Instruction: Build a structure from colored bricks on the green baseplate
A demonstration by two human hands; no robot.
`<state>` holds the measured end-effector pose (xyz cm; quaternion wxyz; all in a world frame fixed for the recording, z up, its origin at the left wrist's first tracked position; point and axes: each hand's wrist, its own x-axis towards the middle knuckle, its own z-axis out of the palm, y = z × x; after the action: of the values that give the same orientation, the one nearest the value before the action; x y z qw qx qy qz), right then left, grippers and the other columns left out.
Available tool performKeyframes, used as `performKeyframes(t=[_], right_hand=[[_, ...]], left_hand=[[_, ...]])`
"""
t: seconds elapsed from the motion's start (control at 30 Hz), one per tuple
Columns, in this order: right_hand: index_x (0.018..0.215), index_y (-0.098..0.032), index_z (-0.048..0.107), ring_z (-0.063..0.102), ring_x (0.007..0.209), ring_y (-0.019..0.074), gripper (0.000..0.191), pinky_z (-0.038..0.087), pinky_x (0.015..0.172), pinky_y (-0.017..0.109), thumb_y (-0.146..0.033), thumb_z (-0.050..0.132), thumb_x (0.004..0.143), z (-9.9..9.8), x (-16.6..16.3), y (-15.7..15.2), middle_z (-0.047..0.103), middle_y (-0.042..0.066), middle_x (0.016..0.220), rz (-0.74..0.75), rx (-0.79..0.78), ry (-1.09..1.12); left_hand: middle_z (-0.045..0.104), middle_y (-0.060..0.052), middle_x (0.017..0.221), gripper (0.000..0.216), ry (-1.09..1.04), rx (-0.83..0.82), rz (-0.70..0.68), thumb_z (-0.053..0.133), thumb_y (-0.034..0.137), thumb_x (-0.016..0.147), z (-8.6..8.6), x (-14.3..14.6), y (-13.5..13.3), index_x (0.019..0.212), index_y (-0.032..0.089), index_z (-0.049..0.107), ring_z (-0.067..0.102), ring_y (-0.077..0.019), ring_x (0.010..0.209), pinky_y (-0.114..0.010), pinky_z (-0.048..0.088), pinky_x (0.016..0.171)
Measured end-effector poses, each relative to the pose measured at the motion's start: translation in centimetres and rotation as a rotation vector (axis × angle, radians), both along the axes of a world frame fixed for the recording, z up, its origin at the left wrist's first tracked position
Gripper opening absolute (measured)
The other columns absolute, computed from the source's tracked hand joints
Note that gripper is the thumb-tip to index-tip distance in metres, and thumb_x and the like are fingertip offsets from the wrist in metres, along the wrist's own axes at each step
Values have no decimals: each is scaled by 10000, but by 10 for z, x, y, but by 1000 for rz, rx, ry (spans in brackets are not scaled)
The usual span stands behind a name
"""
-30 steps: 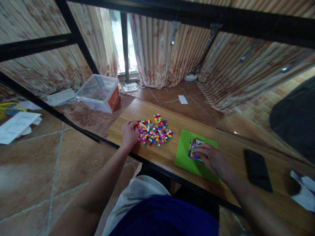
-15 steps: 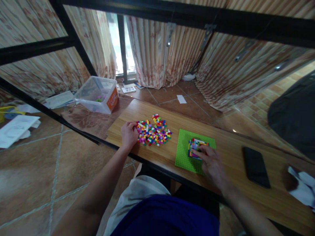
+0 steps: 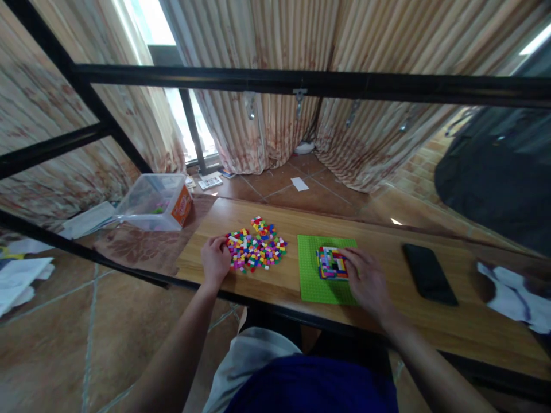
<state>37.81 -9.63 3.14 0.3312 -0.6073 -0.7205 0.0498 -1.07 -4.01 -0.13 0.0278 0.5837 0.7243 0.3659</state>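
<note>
My left hand (image 3: 216, 259) rests at the left edge of a loose pile of small coloured toy bricks (image 3: 258, 248), fingers curled in against it. Whatever those fingertips hold is too small to make out. On a green studded baseplate (image 3: 309, 289) stands a low, square brick structure (image 3: 329, 265) of many colours, with an opening in its middle. My right hand (image 3: 364, 278) reaches over its right side, fingers drawn together at the upper right edge. The hand covers that part of the structure, and anything pinched there is hidden.
A black phone (image 3: 429, 273) lies on the wooden table (image 3: 379, 241) right of the baseplate, with crumpled white paper (image 3: 512, 295) beyond. A clear plastic bin (image 3: 148, 221) stands on the floor at left. A black metal bar (image 3: 267, 79) crosses above the far side.
The view has tilted up and shifted right. My right hand has moved from above the structure's middle to its right side, uncovering more of it. My left hand stays beside the pile.
</note>
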Motion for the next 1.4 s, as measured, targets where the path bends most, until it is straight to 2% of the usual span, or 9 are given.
performKeyframes(t=[0.23,0.47,0.67,0.73,0.97,1.13,1.2,1.3,1.4], right_hand=[[1239,-211,642,582,1148,267,411,458,1016,484,-388,384,972,-17,-3,24,651,125,1218,-34,-112,24],[1249,-199,635,612,1096,266,438,476,967,470,-425,368,986,-23,-20,3,683,135,1161,-300,-120,108],[1125,-188,680,676,990,258,492,519,866,404,-466,295,995,-14,-1,-16,726,132,1065,-399,-178,300],[1114,-196,681,682,975,258,476,518,852,398,-468,311,988,-11,4,-19,733,122,1043,-399,-199,322],[1218,-191,621,653,1043,238,436,503,907,387,-466,501,902,-14,-2,-25,672,124,1216,-275,-211,391],[975,-189,666,662,813,228,358,511,760,366,-498,505,889,-21,-4,-45,708,97,924,-428,-251,347],[909,-199,660,657,787,223,328,503,731,356,-476,484,899,-23,-9,-58,698,85,876,-419,-260,313],[1043,-195,639,652,770,208,335,509,714,349,-457,491,896,-24,-17,-74,691,81,943,-406,-271,321],[1247,-187,548,640,716,195,483,525,686,365,-483,539,865,-19,-21,-76,664,103,1091,-494,-282,336]], left_hand=[[696,-111,1012,256,-4,-27,-20,462,219,810,2,-4,1,887,202,706,641,-258,966,-409,508,933],[681,-122,1057,276,6,-64,-38,457,248,815,5,-7,2,918,201,710,626,-278,1005,-439,503,945],[672,-124,1054,280,17,-73,-41,456,268,826,4,-11,4,928,195,706,624,-281,996,-450,501,954],[673,-117,1056,276,23,-69,-36,460,273,828,3,-11,6,926,198,706,626,-275,991,-445,504,949],[682,-125,1037,305,41,-54,-26,473,273,807,0,-12,7,939,146,716,635,-260,978,-417,508,947],[688,-122,1023,290,29,-45,-31,477,254,798,-1,-14,7,923,151,718,637,-258,971,-414,509,942],[686,-127,1029,289,25,-45,-36,480,261,799,0,-14,7,920,148,718,636,-264,974,-423,509,942],[685,-131,1028,294,28,-39,-41,479,264,800,0,-13,7,921,146,719,636,-266,972,-428,509,942],[685,-132,1009,300,41,-29,-46,474,256,796,1,-12,6,921,143,722,635,-264,966,-424,510,938]])
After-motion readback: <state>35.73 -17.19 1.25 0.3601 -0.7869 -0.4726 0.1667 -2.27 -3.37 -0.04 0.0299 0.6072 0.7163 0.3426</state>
